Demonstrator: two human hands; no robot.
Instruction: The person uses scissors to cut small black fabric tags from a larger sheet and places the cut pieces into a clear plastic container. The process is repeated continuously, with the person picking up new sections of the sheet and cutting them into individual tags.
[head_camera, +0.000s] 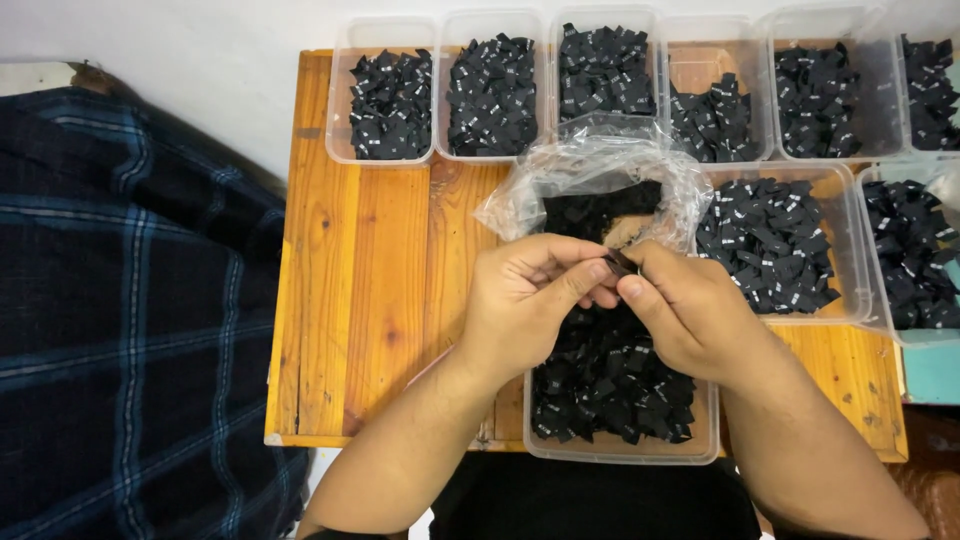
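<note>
My left hand (522, 303) and my right hand (690, 310) meet above a clear plastic tub (620, 452) full of small black fabric labels (610, 385). Both pinch one small black label (622, 264) between thumbs and fingertips. Just behind the hands lies an opened clear plastic bag (600, 165) with more black labels inside it.
The wooden table (370, 290) carries a back row of several clear tubs (392, 100) with black labels, and two more tubs (775, 245) at the right. A dark plaid cloth (130, 310) lies to the left, beyond the table's edge. A teal object (932, 372) sits at far right.
</note>
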